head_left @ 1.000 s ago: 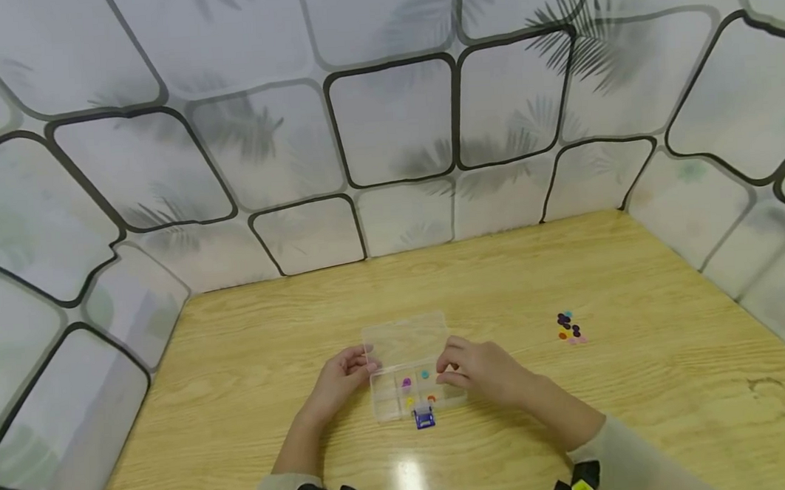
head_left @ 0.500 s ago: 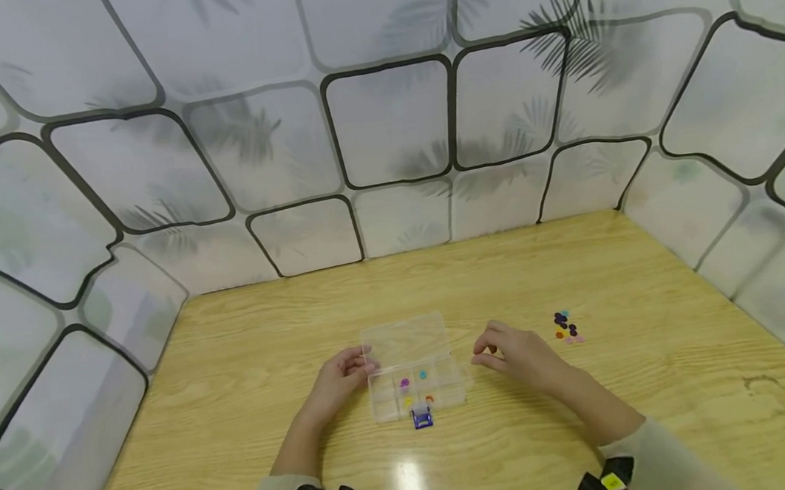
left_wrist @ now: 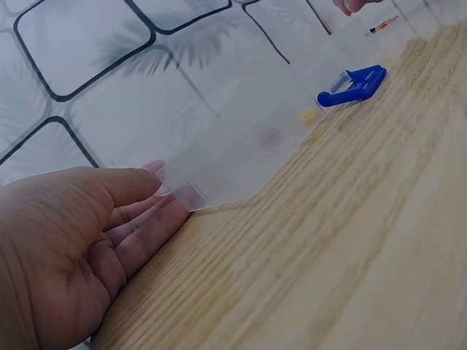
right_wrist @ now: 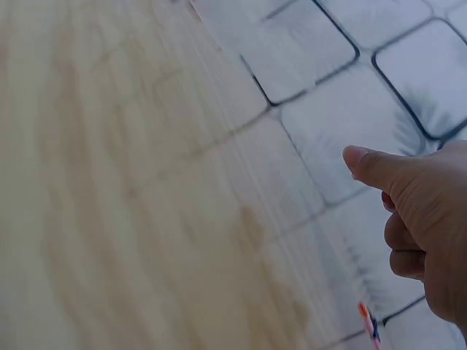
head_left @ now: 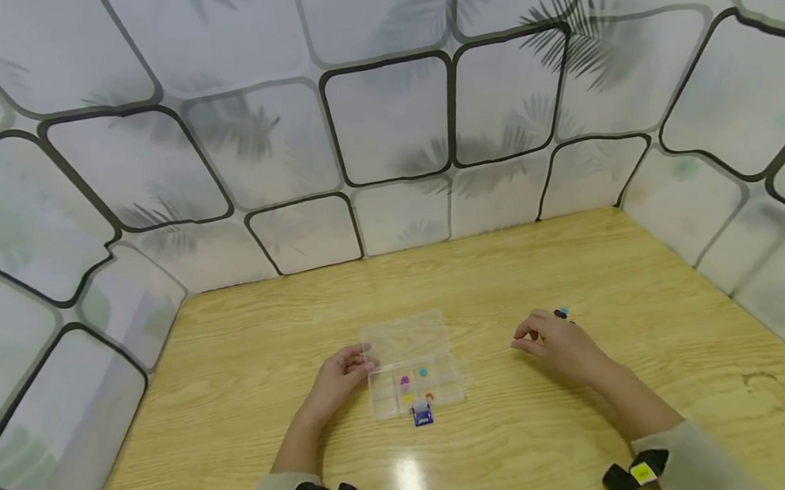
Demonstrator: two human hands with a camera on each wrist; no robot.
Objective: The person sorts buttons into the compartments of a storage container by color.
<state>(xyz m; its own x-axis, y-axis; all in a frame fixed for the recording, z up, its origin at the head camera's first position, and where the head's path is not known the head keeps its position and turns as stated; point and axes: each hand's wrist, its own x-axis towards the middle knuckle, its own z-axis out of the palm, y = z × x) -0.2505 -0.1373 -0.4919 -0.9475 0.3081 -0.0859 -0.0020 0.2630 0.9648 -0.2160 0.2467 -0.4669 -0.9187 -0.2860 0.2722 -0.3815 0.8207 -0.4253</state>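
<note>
A clear plastic compartment box (head_left: 450, 393) lies on the table with its lid (head_left: 404, 339) folded back. Small purple (head_left: 404, 381), teal (head_left: 422, 372), yellow (head_left: 408, 399) and orange-red (head_left: 430, 396) pieces sit in its compartments, and a blue clasp (head_left: 423, 416) juts from the front edge. At the box's left side, my left hand (head_left: 342, 377) holds the corner between thumb and fingers, also seen in the left wrist view. My right hand (head_left: 557, 344) hovers right of the box, fingers loosely curled, nothing visible in them. Behind it, a small pile of coloured pieces (head_left: 561, 313) is mostly hidden.
The wood-grain table (head_left: 270, 318) carries the box and the loose pile. A pale patterned wall (head_left: 399, 119) borders it at the back and on both sides. A dark curved mark (head_left: 762, 381) shows on the tabletop at the right.
My right hand has moved from over the box's right side out to the right, now partly covering the loose pile. My left hand and the box have stayed in place.
</note>
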